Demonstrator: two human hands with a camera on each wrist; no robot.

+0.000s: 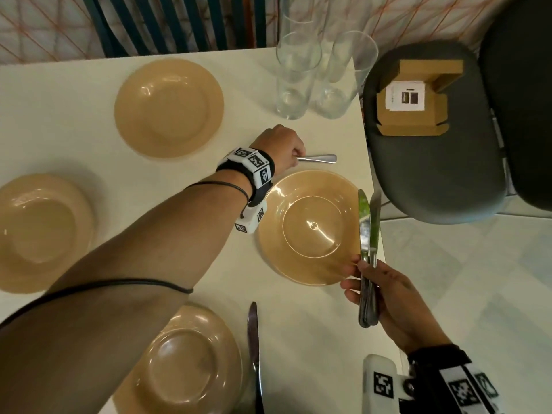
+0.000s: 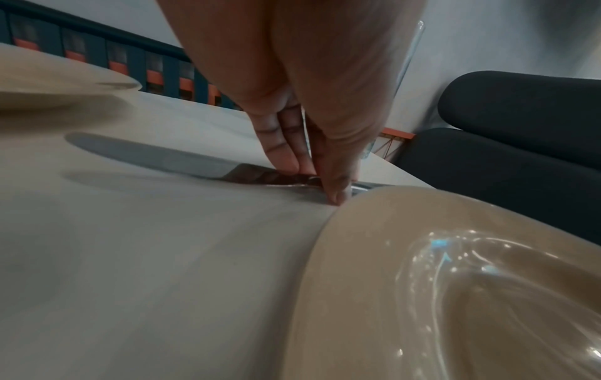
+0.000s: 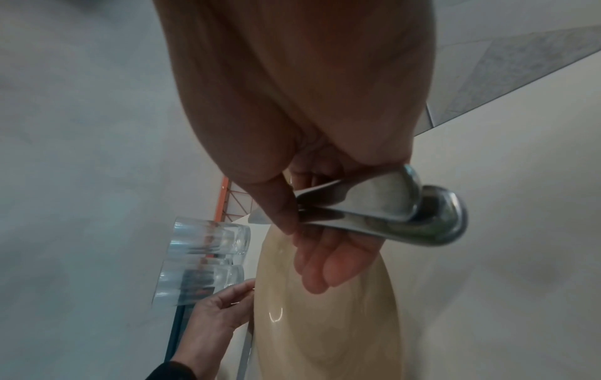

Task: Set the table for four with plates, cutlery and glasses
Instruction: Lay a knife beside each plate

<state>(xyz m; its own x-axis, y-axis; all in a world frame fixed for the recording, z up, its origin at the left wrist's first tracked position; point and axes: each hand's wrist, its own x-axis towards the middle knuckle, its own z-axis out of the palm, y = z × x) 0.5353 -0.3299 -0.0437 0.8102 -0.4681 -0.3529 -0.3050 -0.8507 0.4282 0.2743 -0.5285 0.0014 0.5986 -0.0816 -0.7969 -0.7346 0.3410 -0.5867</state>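
Four tan plates sit on the cream table (image 1: pixel 89 94): far (image 1: pixel 168 107), left (image 1: pixel 41 231), near (image 1: pixel 185 363), right (image 1: pixel 310 227). My left hand (image 1: pixel 294 158) pinches a knife (image 1: pixel 321 158) lying flat on the table just beyond the right plate; its blade (image 2: pixel 146 154) points left and my fingertips (image 2: pixel 305 167) touch the handle beside the plate rim (image 2: pixel 374 205). My right hand (image 1: pixel 363 273) grips two knives (image 1: pixel 369 231), blades pointing away, over the right plate's right rim. Their handles (image 3: pixel 390 213) show in the right wrist view. Another knife (image 1: pixel 254 339) lies right of the near plate.
Several tall clear glasses (image 1: pixel 295 82) stand grouped at the table's far right corner. A grey chair (image 1: pixel 433 174) beside the table's right edge carries a cardboard box (image 1: pixel 415 97). A dark slatted chair back (image 1: pixel 179 22) stands behind the far edge.
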